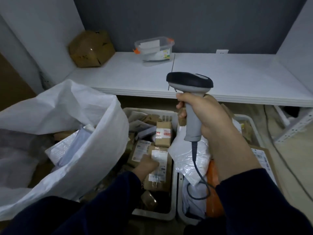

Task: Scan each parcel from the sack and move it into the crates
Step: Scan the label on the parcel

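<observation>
Dark navy long sleeves (254, 200) — both arms; hands (207, 114) bare.

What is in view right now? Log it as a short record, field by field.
right hand: grips the scanner by its handle, held upright
left hand: on a labelled parcel in the left crate; grip blurred
left crate: brown parcels
right crate: white plastic bag, orange item
sack: white, open, left of the left crate
shelf: cardboard box, clear tub
</observation>
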